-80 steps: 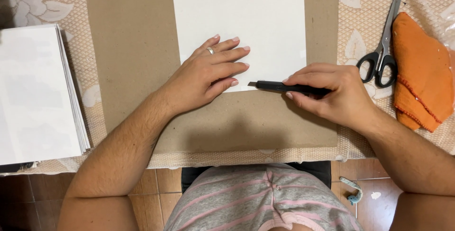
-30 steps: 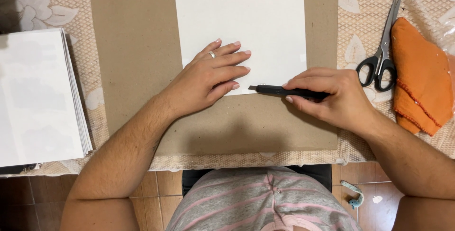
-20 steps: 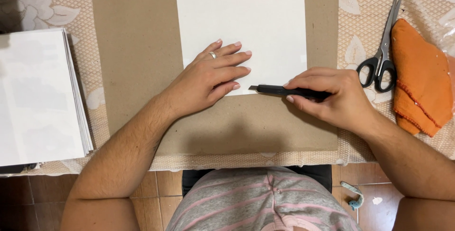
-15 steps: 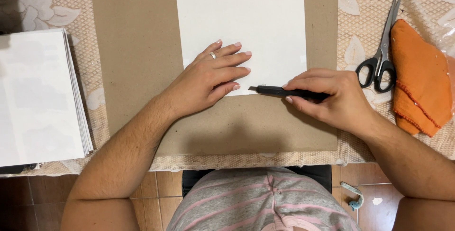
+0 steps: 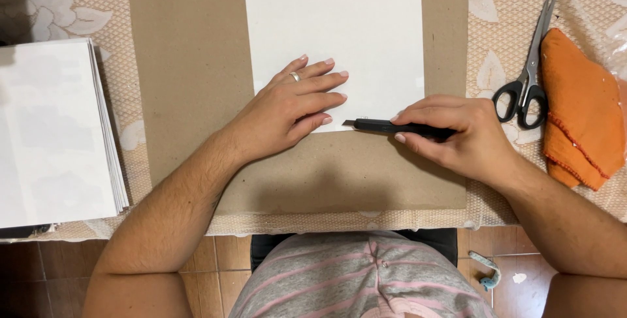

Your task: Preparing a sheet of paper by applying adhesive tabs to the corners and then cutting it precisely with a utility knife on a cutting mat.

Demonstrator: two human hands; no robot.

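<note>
The left hand (image 5: 287,112) lies flat on the lower part of a white sheet of paper (image 5: 333,31), with its fingers (image 5: 323,83) stretched out and close together, pointing to the right. They hold nothing; they only press the paper down. One finger carries a ring.

The right hand (image 5: 457,135) holds a thin black cutter (image 5: 398,127), and its fingers are closed around the rear part of the tool. The cutter lies almost horizontal along the lower edge of the white sheet. Its front end points to the left and comes very near the fingertips of the left hand, but a small gap is visible between them. Whether the tip touches the paper I cannot tell.

The white sheet rests on a large brown cardboard (image 5: 189,83), which covers the middle of the surface (image 5: 503,44). The surface has a beige cloth with a pattern of white flowers and leaves.

At the left, well apart from the hands, there is a thick stack of white sheets (image 5: 55,135), rectangular, with its edges showing on the right side. At the right, beside the cardboard, lie scissors (image 5: 528,76) with black handles and closed metal blades that point away from the person. Just beside the scissors is a folded orange cloth (image 5: 578,112). No labels or signs can be read on these things.
</note>
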